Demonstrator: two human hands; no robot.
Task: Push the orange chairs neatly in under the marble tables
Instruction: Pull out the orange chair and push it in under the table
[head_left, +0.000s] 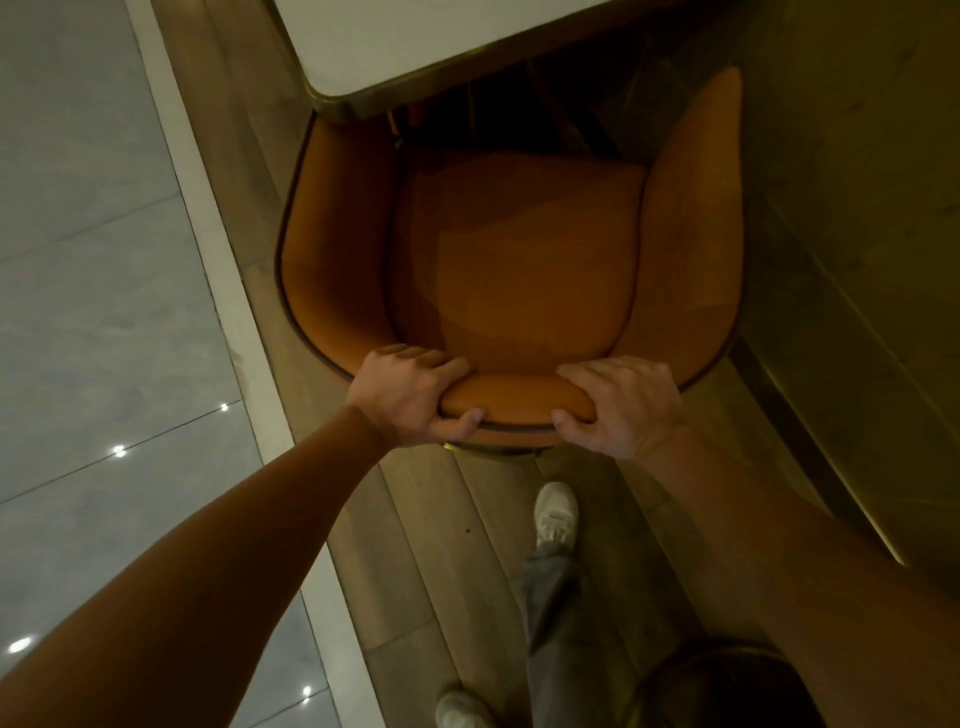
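Head view, looking down. Both hands on the top edge of the backrest of the orange chair (519, 260). Left grip (415, 397): closed around the backrest rim, fingers curled over the top toward the seat, thumb pressed against the outer face below. Right grip (621, 408): same hold, closed on the rim just to the right of the left grip, with a short stretch of orange padding bare between the two thumbs. Both forearms bare, extended forward from the lower corners of the view. Chair position relative to the grips: seat cushion directly ahead of them, armrests curving forward on either side. Marble tabletop (415, 41) lies well ahead of the grips, pale with a brass-coloured edge band; its near corner overlaps the front tip of the chair's left armrest, while the seat cushion and the right armrest are not covered by it. Chair sits skewed with respect to the tabletop edge, offset to the right of that corner. Dark space beneath the tabletop; details there not resolvable. Below the grips: wood plank floor (467, 545), one pale shoe (557, 514) forward with a grey trouser leg, a second shoe at the bottom edge. Left of the left grip: a pale border strip, then glossy grey floor tiles (93, 260) with light reflections.
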